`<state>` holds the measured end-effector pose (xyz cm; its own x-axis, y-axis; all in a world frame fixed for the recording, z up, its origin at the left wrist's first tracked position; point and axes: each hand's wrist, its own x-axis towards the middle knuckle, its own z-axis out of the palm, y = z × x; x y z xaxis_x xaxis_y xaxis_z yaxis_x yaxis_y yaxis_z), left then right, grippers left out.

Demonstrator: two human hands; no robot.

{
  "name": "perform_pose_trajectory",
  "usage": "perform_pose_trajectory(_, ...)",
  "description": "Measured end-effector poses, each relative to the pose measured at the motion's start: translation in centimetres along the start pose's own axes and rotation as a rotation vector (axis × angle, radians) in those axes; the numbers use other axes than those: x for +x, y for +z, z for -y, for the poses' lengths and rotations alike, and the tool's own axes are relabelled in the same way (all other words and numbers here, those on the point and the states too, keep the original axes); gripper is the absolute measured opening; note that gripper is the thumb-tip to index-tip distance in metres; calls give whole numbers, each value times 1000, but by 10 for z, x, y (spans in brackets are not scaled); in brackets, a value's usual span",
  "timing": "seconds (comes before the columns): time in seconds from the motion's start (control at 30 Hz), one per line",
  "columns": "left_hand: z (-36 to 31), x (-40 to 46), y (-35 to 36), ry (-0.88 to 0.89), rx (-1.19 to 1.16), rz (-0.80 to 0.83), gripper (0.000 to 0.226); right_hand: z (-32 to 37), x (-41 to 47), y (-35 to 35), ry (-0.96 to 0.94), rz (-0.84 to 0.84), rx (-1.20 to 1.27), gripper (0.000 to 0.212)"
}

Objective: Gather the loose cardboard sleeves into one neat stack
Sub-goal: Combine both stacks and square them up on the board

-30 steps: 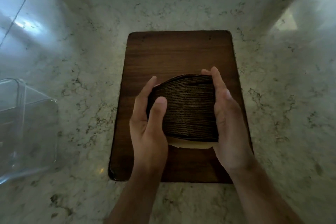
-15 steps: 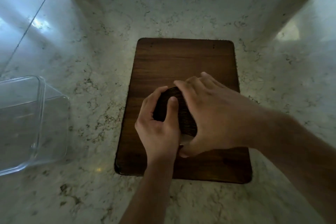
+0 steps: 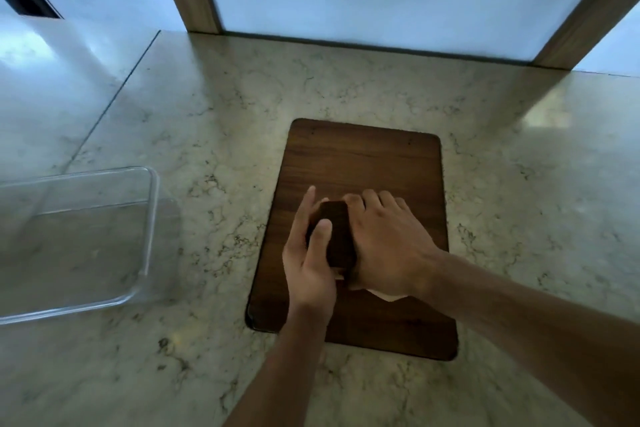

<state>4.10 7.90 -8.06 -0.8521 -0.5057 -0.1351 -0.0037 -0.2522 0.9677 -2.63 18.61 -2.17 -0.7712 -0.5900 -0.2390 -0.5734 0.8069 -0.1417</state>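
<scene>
The stack of cardboard sleeves [image 3: 334, 236], dark brown with a paler edge showing at its near end, sits on the wooden board [image 3: 360, 163] between both hands. The left hand [image 3: 310, 253] is curled against its left side, thumb laid on top; the right hand [image 3: 384, 243] lies over the top and right side, fingers closed around it. No print or label can be read, perhaps for the dim light. The board lies on the marble bench [image 3: 214, 107]; a clear plastic container [image 3: 149, 218] stands well apart on the left.
</scene>
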Motion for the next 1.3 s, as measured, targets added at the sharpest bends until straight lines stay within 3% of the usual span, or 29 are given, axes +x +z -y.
perform_pose_trajectory(0.1,-22,-5,-20,10,-2,22,57,7,-2,-13,99,41,127,119)
perform_pose_trajectory(0.27,-69,1,-89,155,159,-4,69,45,13,-46,270,154,703,125)
perform_pose_trajectory(0.4,-104,19,-137,200,237,-6,67,104,40,-67,270,217,937,107)
perform_pose_trajectory(0.53,-141,35,-189,252,191,-107,65,179,73,-85,213,273,1201,75)
perform_pose_trajectory(0.8,-193,65,-301,259,136,-418,62,310,127,-62,367,498,1739,67)
perform_pose_trajectory(0.93,-192,83,-359,227,153,-532,67,351,148,-32,404,591,1807,54)
perform_pose_trajectory(1.07,-179,98,-393,83,153,-457,79,374,162,-6,454,590,1778,56)
perform_pose_trajectory(1.17,-173,108,-389,-135,75,-284,75,378,170,7,482,582,1748,63)
perform_pose_trajectory(1.3,-176,115,-385,-284,-33,-65,72,384,184,8,451,589,1692,63)
